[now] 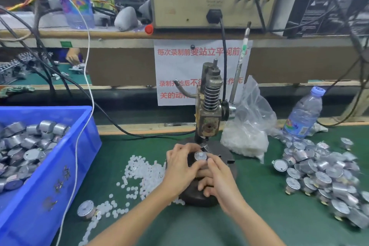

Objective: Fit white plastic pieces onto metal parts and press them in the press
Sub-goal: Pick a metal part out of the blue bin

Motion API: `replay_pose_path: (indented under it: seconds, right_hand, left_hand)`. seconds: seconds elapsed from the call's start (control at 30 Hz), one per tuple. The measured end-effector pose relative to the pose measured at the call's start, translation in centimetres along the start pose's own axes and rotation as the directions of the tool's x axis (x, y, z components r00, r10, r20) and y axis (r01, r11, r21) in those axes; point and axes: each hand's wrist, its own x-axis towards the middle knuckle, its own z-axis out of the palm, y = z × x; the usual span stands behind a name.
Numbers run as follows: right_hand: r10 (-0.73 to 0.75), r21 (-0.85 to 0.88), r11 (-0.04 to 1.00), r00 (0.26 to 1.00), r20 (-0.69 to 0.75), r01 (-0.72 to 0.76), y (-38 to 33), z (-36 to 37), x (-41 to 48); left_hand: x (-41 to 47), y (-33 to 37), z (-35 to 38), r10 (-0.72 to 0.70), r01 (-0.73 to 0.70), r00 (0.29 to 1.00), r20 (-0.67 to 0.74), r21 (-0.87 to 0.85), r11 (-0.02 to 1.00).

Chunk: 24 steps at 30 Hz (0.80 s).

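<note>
Gripping a round metal part (200,156) on the press (209,110) base, the left hand (179,166) curls its fingers round it, and the right hand (218,179) pinches its right side. White plastic pieces (137,171) lie scattered on the table (259,215) left of the press. A blue bin (60,175) sits at the left edge and a pile of parts (319,170) at the right edge.

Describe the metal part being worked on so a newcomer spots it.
Find the press on the green mat. On its dark round base, the left hand grips one metal part while the right hand touches it. Unlike those in the blue bin or loose on the mat, it alone is in hand.
</note>
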Motion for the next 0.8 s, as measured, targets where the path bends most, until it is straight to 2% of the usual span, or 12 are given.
replay_pose_path:
  seconds: [0.1, 0.27, 0.3, 0.37, 0.43, 0.5, 0.53, 0.6, 0.63, 0.67, 0.7, 0.8]
  right_hand:
    - [-0.072, -0.061, 0.996, 0.997, -0.022, 0.070, 0.1, -0.5, -0.1]
    - [-0.293, -0.187, 0.948, 0.935, -0.199, 0.258, 0.1, -1.9, 0.2]
    - [-0.366, -0.241, 0.921, 0.892, -0.267, 0.306, -0.5, -2.2, 0.4]
    - [-0.547, -0.369, 0.828, 0.752, -0.368, 0.422, -2.8, -2.8, 0.9]
    - [-0.709, -0.457, 0.702, 0.590, -0.385, 0.546, -6.6, -2.9, 1.7]
    - [-0.779, -0.498, 0.627, 0.502, -0.376, 0.599, -11.2, -3.0, 3.4]
    - [-0.768, -0.483, 0.639, 0.527, -0.363, 0.599, -13.8, -3.1, 4.4]
    - [-0.661, -0.373, 0.744, 0.691, -0.292, 0.554, -18.4, -3.0, 5.9]
    - [-0.624, -0.343, 0.772, 0.740, -0.250, 0.535, -19.8, -2.9, 6.2]
    - [-0.634, -0.357, 0.761, 0.737, -0.233, 0.542, -20.4, -2.7, 6.2]
    - [-0.677, -0.395, 0.723, 0.696, -0.242, 0.566, -20.4, -2.5, 5.7]
    - [-0.824, -0.419, 0.566, 0.490, -0.284, 0.710, -17.5, -2.0, 3.2]
  left_hand:
    - [0.6, 0.0, 0.9, 0.017, -0.017, 0.998, -0.064, 0.009, 1.000]
    - [1.3, -0.6, 1.5, -0.046, 0.043, 0.993, -0.105, -0.034, 0.999]
    - [1.4, -0.6, 1.7, -0.067, 0.062, 0.992, -0.110, -0.046, 0.997]
    - [1.5, -0.5, 1.8, -0.096, 0.086, 0.988, -0.123, -0.083, 0.993]
    - [1.5, -0.6, 1.8, -0.109, 0.096, 0.986, -0.123, -0.107, 0.990]
    - [1.4, -0.6, 1.7, -0.125, 0.112, 0.986, -0.112, -0.115, 0.987]
    - [1.4, -0.5, 1.7, -0.128, 0.115, 0.986, -0.109, -0.114, 0.987]
    - [1.3, -0.3, 1.6, -0.120, 0.108, 0.987, -0.110, -0.107, 0.988]
    - [1.3, -0.2, 1.6, -0.110, 0.100, 0.987, -0.113, -0.096, 0.990]
    - [1.2, -0.2, 1.7, -0.099, 0.090, 0.988, -0.118, -0.084, 0.992]
    - [1.2, -0.2, 1.6, -0.091, 0.083, 0.988, -0.123, -0.075, 0.994]
    - [1.2, -0.1, 1.6, -0.091, 0.083, 0.987, -0.132, -0.071, 0.994]
